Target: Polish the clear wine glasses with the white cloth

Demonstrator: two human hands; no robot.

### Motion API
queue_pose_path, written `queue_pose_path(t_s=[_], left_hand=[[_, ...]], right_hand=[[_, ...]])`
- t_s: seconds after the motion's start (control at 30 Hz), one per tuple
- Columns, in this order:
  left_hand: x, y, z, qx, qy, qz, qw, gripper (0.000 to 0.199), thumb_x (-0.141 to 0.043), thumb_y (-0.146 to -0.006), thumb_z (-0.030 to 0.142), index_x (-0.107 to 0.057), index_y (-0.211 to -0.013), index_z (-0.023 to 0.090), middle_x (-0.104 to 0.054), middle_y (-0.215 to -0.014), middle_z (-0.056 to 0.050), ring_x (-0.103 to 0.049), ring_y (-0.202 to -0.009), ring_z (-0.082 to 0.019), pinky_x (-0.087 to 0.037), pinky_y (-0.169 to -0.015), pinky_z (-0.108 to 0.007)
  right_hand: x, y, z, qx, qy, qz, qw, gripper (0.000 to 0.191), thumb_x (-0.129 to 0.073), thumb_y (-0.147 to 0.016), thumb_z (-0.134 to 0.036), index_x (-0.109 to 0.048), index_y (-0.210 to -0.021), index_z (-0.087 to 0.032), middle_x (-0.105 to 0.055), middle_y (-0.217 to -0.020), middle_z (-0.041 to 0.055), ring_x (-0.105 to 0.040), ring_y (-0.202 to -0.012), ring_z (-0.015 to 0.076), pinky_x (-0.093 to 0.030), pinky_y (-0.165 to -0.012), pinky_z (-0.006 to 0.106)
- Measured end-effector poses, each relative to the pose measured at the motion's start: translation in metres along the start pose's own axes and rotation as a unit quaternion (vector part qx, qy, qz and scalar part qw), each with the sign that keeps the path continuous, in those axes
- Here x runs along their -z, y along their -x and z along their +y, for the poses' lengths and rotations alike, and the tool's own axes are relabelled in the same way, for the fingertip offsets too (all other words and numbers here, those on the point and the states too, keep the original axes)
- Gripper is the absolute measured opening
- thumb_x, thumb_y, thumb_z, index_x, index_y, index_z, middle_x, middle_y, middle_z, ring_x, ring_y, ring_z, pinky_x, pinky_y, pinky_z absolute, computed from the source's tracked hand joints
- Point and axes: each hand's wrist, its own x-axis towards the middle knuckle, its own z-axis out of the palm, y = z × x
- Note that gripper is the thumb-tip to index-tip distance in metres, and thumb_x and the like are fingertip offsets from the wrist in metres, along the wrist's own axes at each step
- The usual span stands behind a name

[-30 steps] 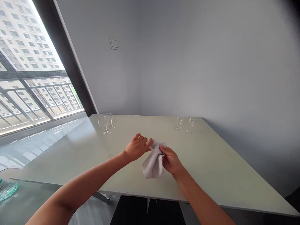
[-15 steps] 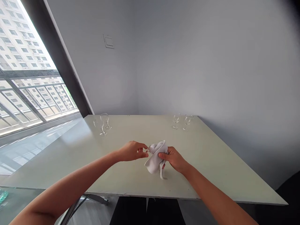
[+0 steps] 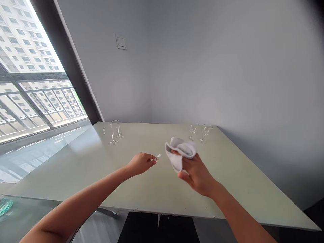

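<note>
My left hand [image 3: 141,163] is closed in a pinch on a small clear wine glass [image 3: 158,156] above the middle of the table. Only a little of the glass shows past my fingertips; its full shape is hard to make out. To its right, my right hand [image 3: 197,172] holds a white cloth [image 3: 186,148], which is bunched over the fingers and blurred. The thumb sticks out below the cloth. A gap separates cloth and glass.
Two stemmed glasses [image 3: 113,138] stand at the table's far left, two more [image 3: 204,134] at the far right. The pale table [image 3: 141,192] meets grey walls behind. At the lower left, a green glass item [image 3: 5,206] rests on a lower glass surface. A window is on the left.
My right hand has drawn the cloth off the glass, moving up and to the right. My left hand has closed on the glass and stays almost in place.
</note>
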Motion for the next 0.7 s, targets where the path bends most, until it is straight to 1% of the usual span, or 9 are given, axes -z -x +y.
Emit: queue_pose_path(t_s=[0.1, 0.17, 0.23, 0.3, 0.43, 0.5, 0.53, 0.6, 0.7], left_hand=[[-0.01, 0.002, 0.013, -0.134, -0.134, 0.05, 0.981, 0.024, -0.043, -0.081, 0.029, -0.064, -0.074, 0.02, -0.057, -0.057, -0.002, -0.051, -0.053, -0.014, -0.035, -0.053, -0.024], [-0.015, 0.004, 0.017, -0.196, -0.198, 0.082, 0.957, 0.024, -0.04, -0.083, 0.027, -0.062, -0.077, 0.019, -0.057, -0.059, -0.004, -0.051, -0.056, -0.015, -0.036, -0.055, -0.025], [-0.018, 0.004, 0.016, -0.22, -0.215, 0.113, 0.945, 0.025, -0.038, -0.085, 0.028, -0.06, -0.091, 0.019, -0.058, -0.062, -0.005, -0.052, -0.058, -0.015, -0.036, -0.056, -0.025], [-0.022, 0.004, 0.013, -0.207, -0.196, 0.135, 0.949, 0.029, -0.037, -0.087, 0.029, -0.055, -0.107, 0.021, -0.059, -0.064, -0.003, -0.053, -0.059, -0.015, -0.036, -0.056, -0.024], [-0.036, -0.001, 0.01, -0.134, -0.113, 0.19, 0.966, 0.036, -0.038, -0.087, 0.032, -0.045, -0.121, 0.024, -0.059, -0.064, 0.0, -0.053, -0.058, -0.013, -0.036, -0.055, -0.023], [-0.045, -0.007, 0.012, -0.106, -0.071, 0.231, 0.965, 0.037, -0.038, -0.087, 0.033, -0.044, -0.123, 0.024, -0.059, -0.068, -0.001, -0.053, -0.062, -0.013, -0.037, -0.057, -0.023], [-0.05, -0.01, 0.014, -0.094, -0.051, 0.252, 0.962, 0.038, -0.038, -0.088, 0.033, -0.043, -0.124, 0.024, -0.06, -0.072, -0.001, -0.053, -0.063, -0.013, -0.038, -0.057, -0.023], [-0.059, -0.017, 0.02, -0.075, -0.022, 0.29, 0.954, 0.039, -0.037, -0.088, 0.029, -0.042, -0.126, 0.025, -0.059, -0.08, -0.003, -0.053, -0.064, -0.013, -0.04, -0.058, -0.024], [-0.071, -0.023, 0.032, -0.066, -0.023, 0.37, 0.926, 0.038, -0.037, -0.087, 0.023, -0.046, -0.124, 0.025, -0.055, -0.088, -0.007, -0.051, -0.073, -0.016, -0.043, -0.063, -0.029]], right_hand=[[-0.012, -0.02, -0.013, 0.015, -0.041, -0.005, 0.999, 0.039, -0.043, -0.086, -0.037, -0.05, -0.123, -0.026, -0.051, -0.126, 0.0056, -0.043, -0.117, 0.0269, -0.028, -0.098, 0.047], [-0.018, -0.033, -0.007, -0.052, -0.135, 0.009, 0.989, 0.036, -0.04, -0.087, -0.037, -0.053, -0.12, -0.027, -0.055, -0.122, 0.0049, -0.047, -0.112, 0.0253, -0.034, -0.094, 0.045], [-0.023, -0.041, 0.008, -0.145, -0.288, 0.009, 0.947, 0.035, -0.042, -0.086, -0.042, -0.061, -0.109, -0.026, -0.061, -0.111, 0.0047, -0.054, -0.101, 0.0237, -0.041, -0.086, 0.041], [-0.03, -0.046, 0.022, -0.216, -0.465, 0.024, 0.858, 0.036, -0.045, -0.082, -0.047, -0.066, -0.098, -0.022, -0.066, -0.095, 0.0043, -0.058, -0.09, 0.0218, -0.045, -0.079, 0.038], [-0.055, -0.051, 0.025, -0.26, -0.706, 0.172, 0.636, 0.033, -0.053, -0.078, -0.049, -0.065, -0.09, -0.021, -0.066, -0.089, 0.0025, -0.059, -0.089, 0.0207, -0.048, -0.077, 0.039], [-0.069, -0.052, 0.013, -0.247, -0.75, 0.227, 0.57, 0.034, -0.052, -0.078, -0.05, -0.062, -0.097, -0.024, -0.065, -0.099, 0.0019, -0.058, -0.095, 0.0203, -0.047, -0.081, 0.039], [-0.075, -0.053, 0.005, -0.237, -0.761, 0.237, 0.556, 0.034, -0.05, -0.079, -0.05, -0.061, -0.1, -0.025, -0.064, -0.103, 0.0015, -0.057, -0.098, 0.0197, -0.046, -0.083, 0.038], [-0.086, -0.053, -0.012, -0.224, -0.764, 0.24, 0.555, 0.034, -0.046, -0.082, -0.049, -0.059, -0.103, -0.026, -0.062, -0.108, 0.0006, -0.054, -0.103, 0.0184, -0.045, -0.086, 0.035], [-0.097, -0.051, -0.031, -0.223, -0.746, 0.203, 0.593, 0.033, -0.045, -0.083, -0.047, -0.058, -0.105, -0.025, -0.061, -0.106, 0.0022, -0.053, -0.103, 0.0188, -0.045, -0.083, 0.033]])
